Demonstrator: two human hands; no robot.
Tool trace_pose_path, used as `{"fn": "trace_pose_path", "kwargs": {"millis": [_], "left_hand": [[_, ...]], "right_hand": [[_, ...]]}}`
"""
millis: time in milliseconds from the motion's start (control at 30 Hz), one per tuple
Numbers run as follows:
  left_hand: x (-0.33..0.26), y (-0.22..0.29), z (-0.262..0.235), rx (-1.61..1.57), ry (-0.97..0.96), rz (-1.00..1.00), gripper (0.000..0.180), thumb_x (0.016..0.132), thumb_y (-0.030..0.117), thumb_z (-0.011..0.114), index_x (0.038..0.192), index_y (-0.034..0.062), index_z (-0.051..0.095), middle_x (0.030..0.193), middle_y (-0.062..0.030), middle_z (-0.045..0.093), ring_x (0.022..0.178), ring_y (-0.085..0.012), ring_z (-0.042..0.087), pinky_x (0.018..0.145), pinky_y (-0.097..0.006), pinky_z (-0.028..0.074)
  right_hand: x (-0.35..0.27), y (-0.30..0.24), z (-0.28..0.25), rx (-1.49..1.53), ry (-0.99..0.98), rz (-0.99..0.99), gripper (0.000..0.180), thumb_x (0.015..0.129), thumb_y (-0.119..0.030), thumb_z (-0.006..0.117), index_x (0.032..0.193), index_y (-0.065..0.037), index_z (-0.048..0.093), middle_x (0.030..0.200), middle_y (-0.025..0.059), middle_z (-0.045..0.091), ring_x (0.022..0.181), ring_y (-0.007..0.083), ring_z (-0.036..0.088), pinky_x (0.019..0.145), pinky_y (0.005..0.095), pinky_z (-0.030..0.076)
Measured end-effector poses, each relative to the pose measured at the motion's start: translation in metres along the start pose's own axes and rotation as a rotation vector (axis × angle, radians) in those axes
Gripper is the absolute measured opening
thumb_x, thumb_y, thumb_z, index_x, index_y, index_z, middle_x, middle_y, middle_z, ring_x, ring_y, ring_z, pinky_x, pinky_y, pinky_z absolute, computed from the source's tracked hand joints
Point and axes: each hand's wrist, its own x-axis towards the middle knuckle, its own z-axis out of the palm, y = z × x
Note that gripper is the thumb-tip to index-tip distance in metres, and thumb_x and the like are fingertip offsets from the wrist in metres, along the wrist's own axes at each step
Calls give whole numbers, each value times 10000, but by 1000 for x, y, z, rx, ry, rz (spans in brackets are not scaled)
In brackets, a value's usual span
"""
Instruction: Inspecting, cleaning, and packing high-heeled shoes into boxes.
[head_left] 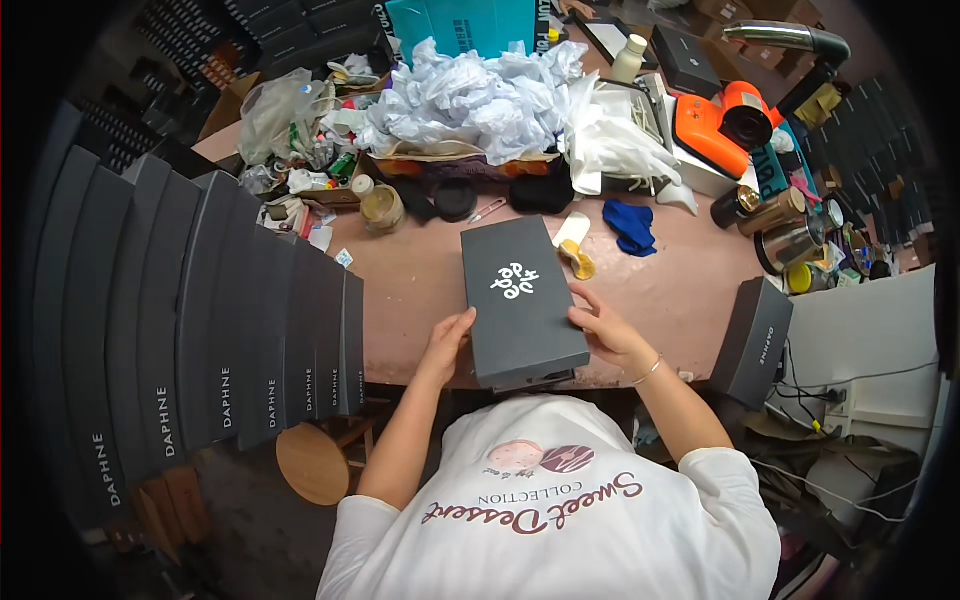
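A dark grey shoebox (522, 325) with white print on its lid lies at the front edge of the table, lid up and slightly turned. My left hand (447, 345) grips its left side, the thumb along the lid's edge. On the opposite side my right hand (612, 330) holds the box with its thumb at the rim and the index finger stretched along the side. The lid is on, so the inside is hidden. Just beyond the box lie a yellow cloth or sponge (577, 260) and a crumpled blue cloth (630, 227).
Tall stacks of dark boxes (205, 310) rise on the left. Crumpled white paper (480, 100) heaps up at the back. A glass jar (380, 207) stands beside it. An orange device (710, 133), metal cups (790, 240) and an upright dark box (752, 343) are on the right.
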Motion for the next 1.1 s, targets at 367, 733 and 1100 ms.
{"fn": "trace_pose_path", "kwargs": {"millis": [367, 733, 1100], "left_hand": [[-28, 66, -102, 802, 13, 227, 976, 761, 448, 694, 1463, 71, 130, 1444, -221, 291, 1332, -319, 313, 1073, -394, 258], [-61, 31, -79, 1304, 466, 526, 560, 805, 72, 601, 1320, -2, 396, 1117, -217, 565, 1004, -366, 568, 898, -399, 444], [-10, -13, 21, 75, 56, -82, 528, 918, 244, 566, 1327, -2, 339, 1220, -124, 494, 1053, -164, 533, 903, -270, 441]], "right_hand": [[27, 60, 109, -1162, -425, -378, 474, 845, -247, 623, 1216, 18, 495, 1066, 220, 590, 933, 323, 596, 822, 363, 472], [41, 99, 38, -1709, 269, -396, 123, 815, -105, 517, 891, -28, 575, 870, 158, 561, 823, 332, 571, 672, 434, 493], [21, 33, 61, -1051, 45, -197, 261, 746, -201, 669, 874, 12, 589, 760, 201, 636, 685, 338, 626, 624, 405, 484]]}}
